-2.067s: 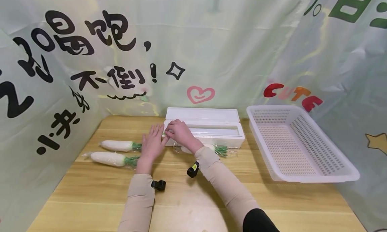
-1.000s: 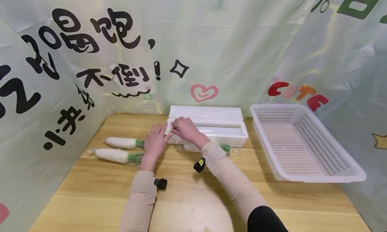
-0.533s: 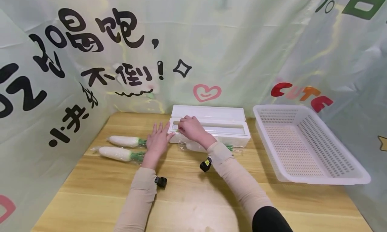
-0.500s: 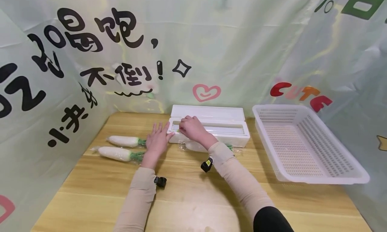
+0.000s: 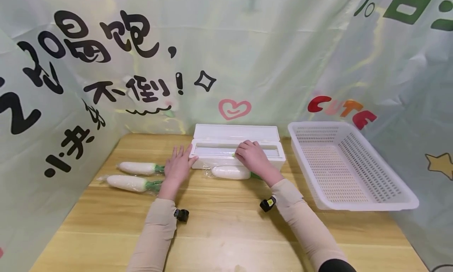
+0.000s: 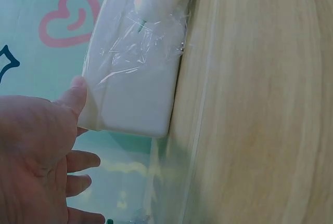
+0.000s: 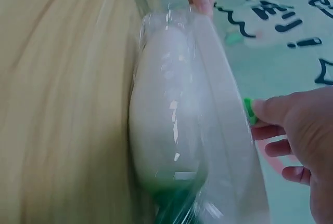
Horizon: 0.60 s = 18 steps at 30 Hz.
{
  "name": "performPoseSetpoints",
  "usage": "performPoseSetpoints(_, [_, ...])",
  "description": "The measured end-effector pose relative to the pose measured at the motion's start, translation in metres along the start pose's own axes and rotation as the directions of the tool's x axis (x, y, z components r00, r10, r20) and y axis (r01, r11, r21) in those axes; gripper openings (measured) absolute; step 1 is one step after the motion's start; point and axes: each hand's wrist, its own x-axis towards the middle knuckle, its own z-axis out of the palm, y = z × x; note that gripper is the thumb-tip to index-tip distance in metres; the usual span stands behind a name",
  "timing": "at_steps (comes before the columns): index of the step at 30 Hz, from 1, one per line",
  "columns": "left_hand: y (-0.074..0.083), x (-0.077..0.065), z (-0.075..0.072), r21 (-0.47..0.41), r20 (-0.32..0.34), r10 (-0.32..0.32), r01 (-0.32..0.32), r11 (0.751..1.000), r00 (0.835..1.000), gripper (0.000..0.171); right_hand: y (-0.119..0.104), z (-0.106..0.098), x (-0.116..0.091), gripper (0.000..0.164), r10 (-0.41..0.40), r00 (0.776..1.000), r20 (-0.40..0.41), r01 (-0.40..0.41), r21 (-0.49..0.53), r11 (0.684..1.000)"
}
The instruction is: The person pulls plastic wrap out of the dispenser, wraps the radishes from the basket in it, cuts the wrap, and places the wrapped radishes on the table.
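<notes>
A white cling film dispenser stands at the back of the table with its lid raised. My right hand pinches a small green cutter slider on its front top edge, right of the middle. At the left end, my left hand has its fingers extended, and its thumb touches the box's edge. A white radish with green tops lies along the front of the box, covered in clear film. My right arm partly hides its tops.
Two film-wrapped white radishes, one behind and one nearer, lie left of my left hand. A white perforated basket stands on the right. A printed cloth walls the table's back and sides.
My right hand has slid rightward along the dispenser's front edge with the green cutter slider, from the left end past the middle. My left hand stays at the left end.
</notes>
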Motion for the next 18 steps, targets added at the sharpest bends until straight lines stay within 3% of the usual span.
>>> performPoseSetpoints(11, [0.007,0.001,0.005,-0.007,0.007,-0.003,0.003,1.000,1.000,0.065,0.031,-0.015,-0.039,0.005,0.009,0.997,-0.075,-0.014,-0.070,0.997])
performPoseSetpoints(18, [0.002,-0.001,0.001,0.022,-0.001,-0.011,0.011,1.000,1.000,0.065,0.053,-0.011,-0.071,0.007,0.072,0.973,-0.221,-0.086,-0.053,0.995])
